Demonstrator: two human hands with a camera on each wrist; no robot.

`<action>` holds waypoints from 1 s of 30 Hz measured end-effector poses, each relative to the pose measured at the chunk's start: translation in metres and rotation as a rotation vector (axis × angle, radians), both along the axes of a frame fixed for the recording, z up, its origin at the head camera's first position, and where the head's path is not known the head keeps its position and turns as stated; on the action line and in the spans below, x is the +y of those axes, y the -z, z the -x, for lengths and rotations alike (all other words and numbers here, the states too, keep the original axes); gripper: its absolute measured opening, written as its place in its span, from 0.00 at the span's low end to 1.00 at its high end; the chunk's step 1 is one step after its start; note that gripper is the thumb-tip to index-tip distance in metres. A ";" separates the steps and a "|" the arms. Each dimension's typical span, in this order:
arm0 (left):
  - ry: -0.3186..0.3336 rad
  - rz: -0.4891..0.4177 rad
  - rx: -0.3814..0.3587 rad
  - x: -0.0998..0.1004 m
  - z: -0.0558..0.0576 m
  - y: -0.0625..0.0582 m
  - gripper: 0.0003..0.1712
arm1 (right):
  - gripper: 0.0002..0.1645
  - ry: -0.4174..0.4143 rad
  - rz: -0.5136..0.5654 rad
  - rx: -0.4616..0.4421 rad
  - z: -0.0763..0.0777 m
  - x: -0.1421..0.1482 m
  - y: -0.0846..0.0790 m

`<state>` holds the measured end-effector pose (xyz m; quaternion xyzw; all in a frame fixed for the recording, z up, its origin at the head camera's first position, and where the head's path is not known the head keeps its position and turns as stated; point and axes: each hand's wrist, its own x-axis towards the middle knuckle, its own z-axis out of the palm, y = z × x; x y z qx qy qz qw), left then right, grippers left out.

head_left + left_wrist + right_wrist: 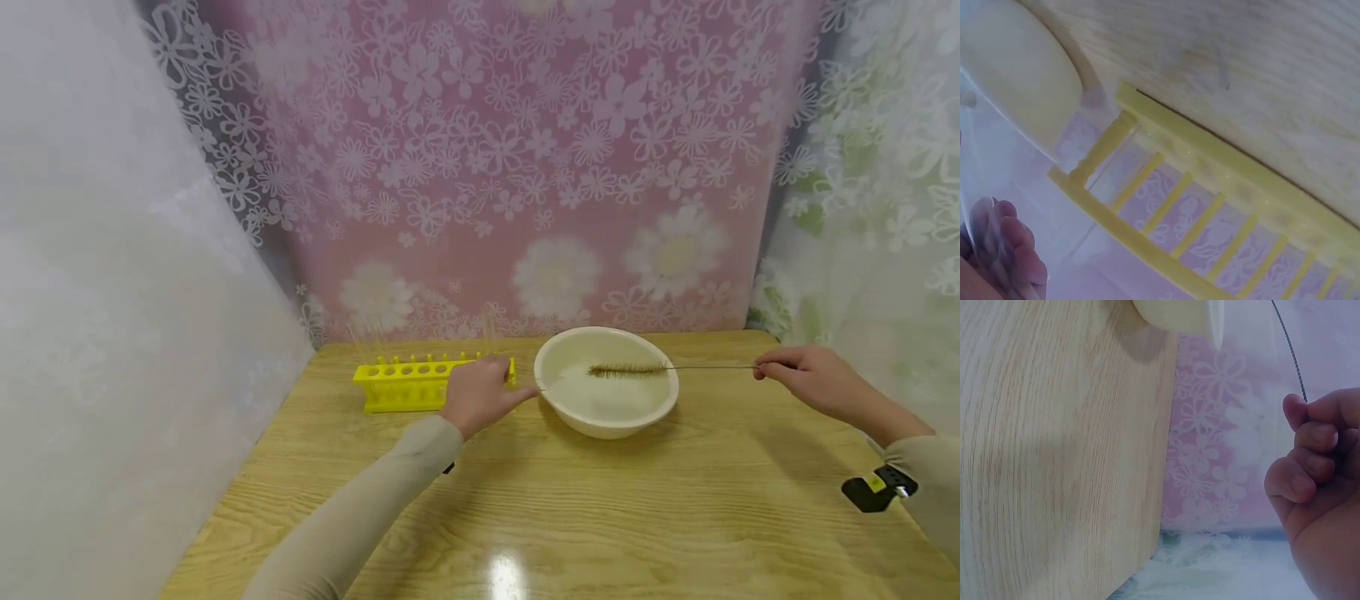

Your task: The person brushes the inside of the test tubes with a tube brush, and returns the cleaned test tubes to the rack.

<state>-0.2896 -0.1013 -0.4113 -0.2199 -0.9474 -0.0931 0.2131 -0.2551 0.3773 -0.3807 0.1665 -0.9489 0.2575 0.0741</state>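
Observation:
My right hand (pixel 813 379) pinches the twisted wire handle (pixel 1289 347) of a test tube brush between thumb and forefinger, the other fingers curled in. The brush's tan bristles (pixel 628 370) reach over the white bowl (pixel 607 421), pointing left. My left hand (pixel 480 396) is in front of the right end of the yellow test tube rack (pixel 401 392), its thumb out toward the bowl's left rim. In the left wrist view, its fingers (pixel 1019 250) curl round a clear glass test tube (pixel 986 234), which is faint against the backdrop.
Thin clear tubes (pixel 366 340) stand up from the rack's left end, and more rise behind my left hand. The rack and bowl sit side by side toward the back of the wooden table (pixel 600 517). Flowered curtains (pixel 487 167) hang behind and at both sides.

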 end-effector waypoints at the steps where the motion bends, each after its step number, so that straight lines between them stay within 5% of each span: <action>1: -0.001 0.020 0.011 0.001 0.001 -0.001 0.32 | 0.17 -0.003 0.001 0.004 0.000 0.000 0.001; 10: 0.005 0.202 0.057 0.012 0.003 -0.010 0.32 | 0.16 -0.020 0.011 0.033 -0.001 -0.002 0.004; 20: 0.084 0.262 0.158 0.020 0.005 -0.021 0.31 | 0.17 -0.036 0.006 0.029 0.000 -0.003 0.007; 30: 0.105 0.421 0.193 0.028 0.010 -0.023 0.32 | 0.18 -0.030 -0.016 0.028 -0.001 -0.007 0.007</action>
